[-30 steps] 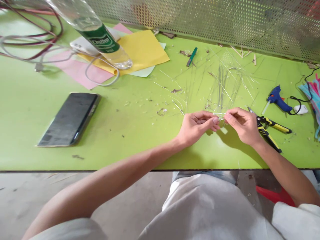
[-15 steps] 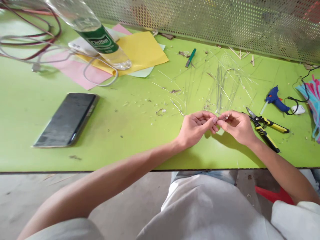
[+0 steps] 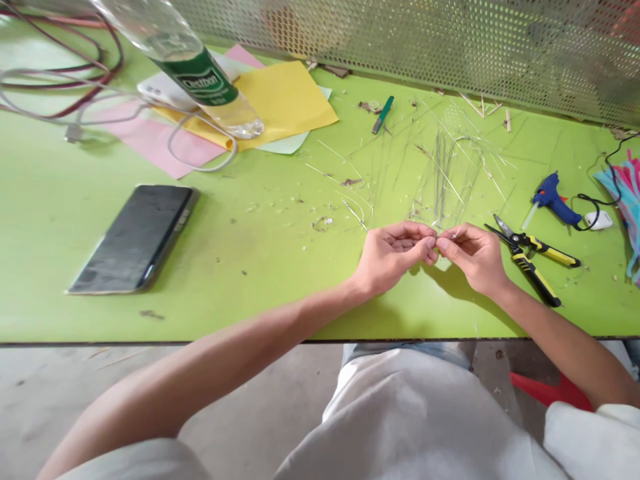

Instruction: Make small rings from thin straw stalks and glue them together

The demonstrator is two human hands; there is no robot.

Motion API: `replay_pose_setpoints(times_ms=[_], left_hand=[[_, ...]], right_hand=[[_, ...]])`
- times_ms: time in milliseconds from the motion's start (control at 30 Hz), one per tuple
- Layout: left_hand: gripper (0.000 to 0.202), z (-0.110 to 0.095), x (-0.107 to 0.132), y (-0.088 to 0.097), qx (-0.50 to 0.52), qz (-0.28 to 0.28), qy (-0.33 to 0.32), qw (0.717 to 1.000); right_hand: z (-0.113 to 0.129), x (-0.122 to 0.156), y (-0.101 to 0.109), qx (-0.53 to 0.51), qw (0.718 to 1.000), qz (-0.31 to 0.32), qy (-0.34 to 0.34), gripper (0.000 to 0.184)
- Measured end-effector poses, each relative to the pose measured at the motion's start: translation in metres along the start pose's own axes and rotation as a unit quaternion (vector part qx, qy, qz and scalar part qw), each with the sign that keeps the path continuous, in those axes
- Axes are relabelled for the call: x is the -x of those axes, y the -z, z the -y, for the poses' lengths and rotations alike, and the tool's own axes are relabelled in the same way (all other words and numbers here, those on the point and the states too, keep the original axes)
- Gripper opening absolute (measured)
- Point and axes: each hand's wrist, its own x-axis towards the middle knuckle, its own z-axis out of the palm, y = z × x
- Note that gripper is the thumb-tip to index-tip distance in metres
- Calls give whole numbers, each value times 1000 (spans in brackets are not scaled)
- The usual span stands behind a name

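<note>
Two-handed pinch above a green table (image 3: 60, 267). Over the preceding moment, the left hand (image 3: 393, 257) and right hand (image 3: 473, 257) had drawn closer, until their fingertips (image 3: 431, 243) met. Each grip was closed to a narrow pinch, thumb against forefinger, with the other fingers loosely curled. Together the two grips clamped a thin pale strand (image 3: 443, 235), which was too fine to identify as fibre or wire. The strand lay in the pinch between the hands, just in front of the scatter of thin strands (image 3: 450, 173) on the table. Its exact length and the number of pieces held could not be told.

Positions relative to the scatter: yellow-and-black handled snips (image 3: 534, 280) lay just to its right, close beside the right hand but not touching it. A blue hot-glue gun (image 3: 555, 207) lay farther right. A green marker (image 3: 383, 115) lay beyond it to the left. Yellow paper (image 3: 285, 93) lay farther left, with a clear plastic bottle (image 3: 203, 79) on its side across it. A smartphone (image 3: 133, 240) lay well to the left. A perforated metal screen (image 3: 400, 40) stood beyond the scatter.
</note>
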Motion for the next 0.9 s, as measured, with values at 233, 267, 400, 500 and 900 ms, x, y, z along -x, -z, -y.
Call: replay_pose_setpoints(times_ms=[233,267,400,500,900], left_hand=[[41,0,-1,1,10,18,1,1000],[41,0,-2,1,12,18,-3,1000],[43,3,-3,1,26,17,-24,999],[44,4,-2,-1,27,12,-36,999],[51,-8,0,1,-17,-56,-98,994]], right_hand=[[-6,5,-7,-26,999,-20,7,39],[-7,5,-8,-30,999,-22,8,38],[-8,4,-10,-47,999,-26,4,38],[-9,4,-12,-59,998,-25,5,38],[38,-23,97,180,976,-90,80,35]])
